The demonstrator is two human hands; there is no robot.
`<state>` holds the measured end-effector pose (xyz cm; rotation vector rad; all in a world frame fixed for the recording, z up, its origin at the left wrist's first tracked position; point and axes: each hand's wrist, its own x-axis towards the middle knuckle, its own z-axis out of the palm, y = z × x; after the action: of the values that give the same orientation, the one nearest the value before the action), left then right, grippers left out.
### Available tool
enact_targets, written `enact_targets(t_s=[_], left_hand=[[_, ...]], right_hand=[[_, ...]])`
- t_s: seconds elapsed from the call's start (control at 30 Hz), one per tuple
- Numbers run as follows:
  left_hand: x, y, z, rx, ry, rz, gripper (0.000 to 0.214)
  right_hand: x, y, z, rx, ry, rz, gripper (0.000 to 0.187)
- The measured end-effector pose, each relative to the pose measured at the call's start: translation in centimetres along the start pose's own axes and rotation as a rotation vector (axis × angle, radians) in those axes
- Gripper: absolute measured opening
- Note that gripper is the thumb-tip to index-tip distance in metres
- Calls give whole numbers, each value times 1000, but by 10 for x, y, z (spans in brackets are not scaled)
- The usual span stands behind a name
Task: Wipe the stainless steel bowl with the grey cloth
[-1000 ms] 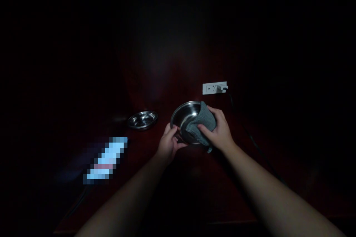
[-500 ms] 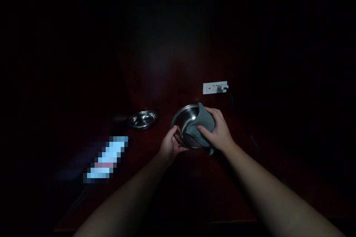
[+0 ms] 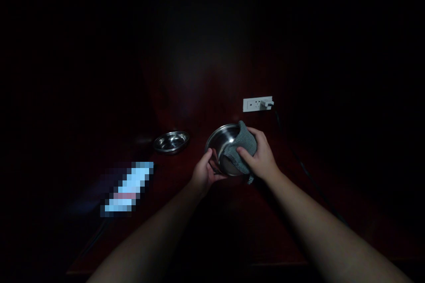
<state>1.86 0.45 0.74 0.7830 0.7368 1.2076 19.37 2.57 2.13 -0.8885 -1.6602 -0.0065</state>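
Observation:
A shiny metal bowl [image 3: 219, 139] is held up in front of me, tilted so that its inside faces me. My left hand [image 3: 204, 173] grips its lower left rim, thumb inside and fingers underneath. Folded over the bowl's right side is a grey-green cloth [image 3: 246, 143] with a patterned edge. My right hand [image 3: 262, 154] is closed on this cloth, thumb pressing it against the inside of the bowl and the other fingers behind the rim, mostly hidden.
A shallow metal dish [image 3: 171, 142] lies on the dark red table [image 3: 172, 177] at the left. Nearer stands a lit, pixelated screen [image 3: 128, 189]. A white wall socket [image 3: 257, 104] holds a plug, and a dark cable [image 3: 303, 169] runs down the right. Surroundings are very dark.
The cloth has shifted slightly under my right hand, and its lower edge has moved a little up along the bowl. My left hand keeps the same hold.

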Motion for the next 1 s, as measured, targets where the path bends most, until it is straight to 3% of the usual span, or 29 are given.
enact_targets(t_s=[0.3,0.43,0.53,0.63,0.73,0.83,1.0], left_hand=[[-1,-5,-4,-6,-83,20,39],[0,-5,-7,90,-135,0,38],[0,1,-8,223,-109,85,31],[-2,6,-8,210,-151,149,23],[-2,6,-8,104,-179,68,19],[-1,2,-6,36,-137,-8,28],[0,-4,-1,11,-95,-5,38]], right_hand=[[-1,4,0,13,22,58,55],[-1,5,-2,0,35,86,51],[2,4,-6,-18,45,48,51],[4,0,-10,-44,37,3,53],[5,-3,-12,-45,3,-39,57],[4,-3,-10,-47,-23,-59,61],[1,-1,-7,-52,-35,-21,64]])
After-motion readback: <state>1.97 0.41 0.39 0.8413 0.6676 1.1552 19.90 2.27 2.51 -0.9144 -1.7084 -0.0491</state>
